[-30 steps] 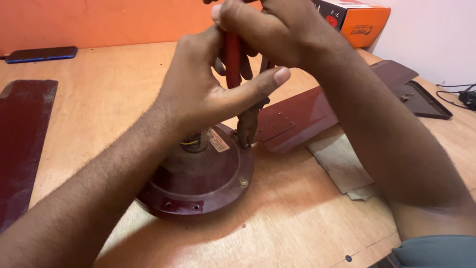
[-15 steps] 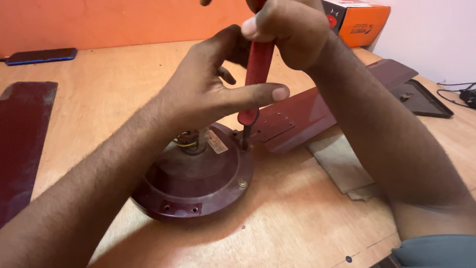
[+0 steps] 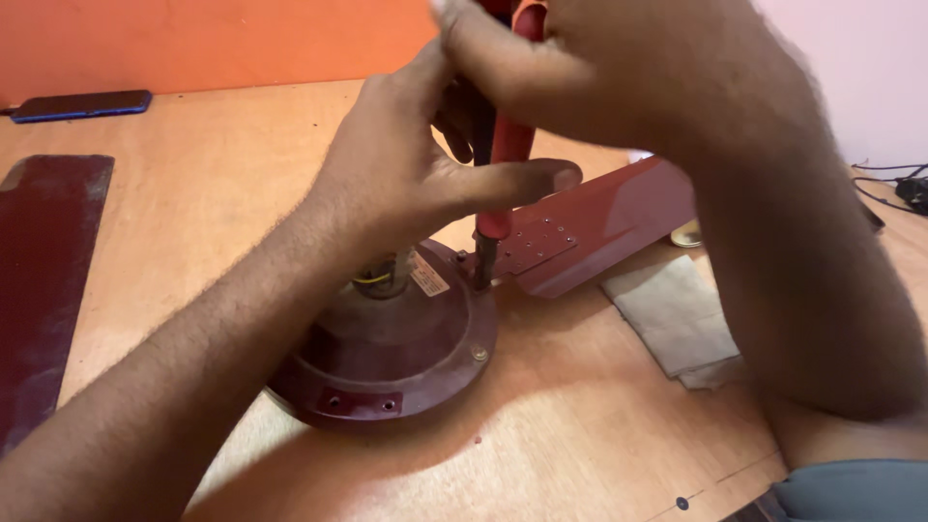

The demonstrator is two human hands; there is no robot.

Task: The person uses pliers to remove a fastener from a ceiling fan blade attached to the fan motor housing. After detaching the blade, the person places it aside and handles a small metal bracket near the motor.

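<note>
A dark red round fan motor housing (image 3: pixel 396 353) lies on the wooden table (image 3: pixel 213 222). A dark red fan blade (image 3: pixel 599 217) meets its right rim. A screwdriver with a red handle (image 3: pixel 507 145) stands upright, its tip at the joint between blade and housing. My right hand (image 3: pixel 619 68) is closed over the top of the handle. My left hand (image 3: pixel 425 164) reaches over the housing and steadies the handle, thumb stretched out beside it.
A second dark red blade (image 3: pixel 43 261) lies at the left edge. A dark phone (image 3: pixel 82 103) rests by the orange wall at the back left. A grey folded cloth (image 3: pixel 677 314) lies right of the housing. Black cables (image 3: pixel 894 184) sit at far right.
My view has moved closer. My right hand shifted on the screwdriver handle while the tip stayed at the blade joint. My left hand kept its place over the housing.
</note>
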